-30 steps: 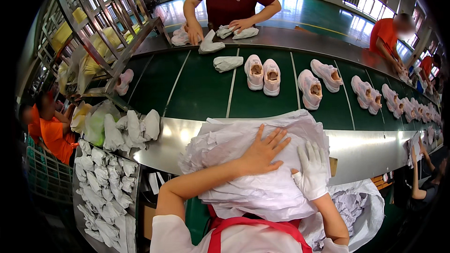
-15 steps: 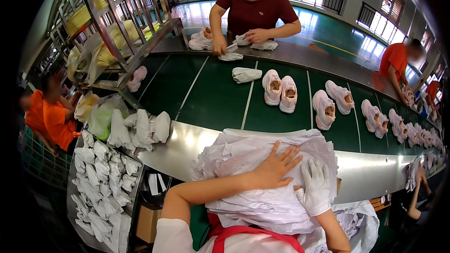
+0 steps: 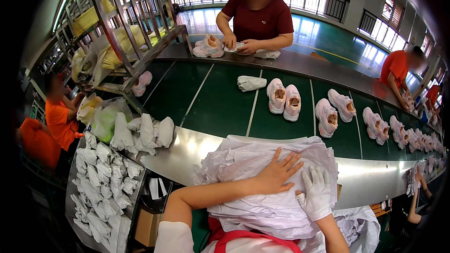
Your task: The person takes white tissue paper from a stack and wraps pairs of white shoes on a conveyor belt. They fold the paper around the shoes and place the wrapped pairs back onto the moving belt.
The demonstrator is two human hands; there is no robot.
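Note:
A thick stack of crumpled white tissue paper [image 3: 243, 173] lies in front of me, across the steel edge of the conveyor. My left hand [image 3: 277, 174] is bare and rests flat on top of it, fingers spread. Beside it, my right hand [image 3: 316, 193] wears a white glove and lies palm down on the stack's right side, its fingers stretched out. Neither hand grips anything. Beyond the stack, a pair of pale pink sneakers [image 3: 284, 99] stands on the green conveyor belt [image 3: 211, 98], next to a wad of wrapped paper [image 3: 251, 83].
More sneakers [image 3: 333, 112] line the belt to the right. At left are a tray of paper wads [image 3: 101, 182], several upright wads [image 3: 145, 131] and a metal rack [image 3: 136, 61]. Across the belt a person in dark red [image 3: 258, 18] handles a shoe-sized white item. Others work at both sides.
My hands keep their places on the paper stack. The whole scene sits slightly lower in the picture. Across the belt, the co-worker's hands have come together around a white item.

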